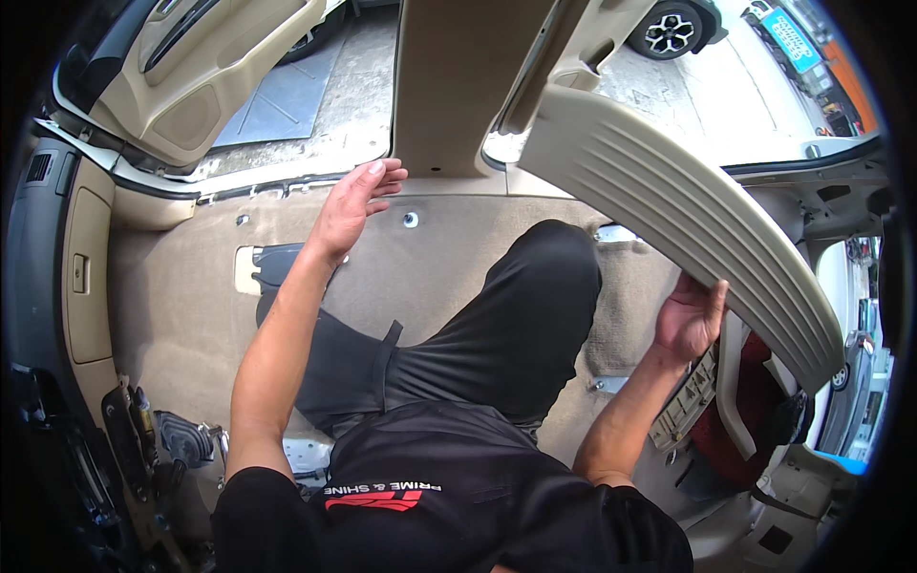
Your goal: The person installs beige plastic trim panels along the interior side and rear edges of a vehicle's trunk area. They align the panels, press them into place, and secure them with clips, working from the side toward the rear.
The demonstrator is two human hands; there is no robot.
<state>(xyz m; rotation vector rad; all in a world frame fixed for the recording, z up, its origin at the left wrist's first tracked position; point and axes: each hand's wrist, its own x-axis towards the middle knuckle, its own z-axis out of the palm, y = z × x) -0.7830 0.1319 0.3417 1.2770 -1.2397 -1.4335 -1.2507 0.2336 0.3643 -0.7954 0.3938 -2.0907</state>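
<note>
A long, curved beige trim panel (pixel 669 205) with lengthwise ribs slants across the right side of the car's interior. My right hand (pixel 690 320) is closed on its near edge, thumb up against the ribbed face and the other fingers hidden behind it. The panel's far end rises in front of the rear door opening. My left hand (pixel 358 208) is raised by the door sill with its fingers stretched out and nothing in it. Just beyond those fingertips stands the wide beige pillar cover (pixel 444 86).
Beige carpet (pixel 181 277) covers the floor, with metal brackets (pixel 619 233) fixed to it. The dashboard and glovebox (pixel 91 272) are on the left, near a gear lever (pixel 181 439). Loose trim pieces (pixel 683 406) lie at right. An open front door (pixel 191 86) stands far left.
</note>
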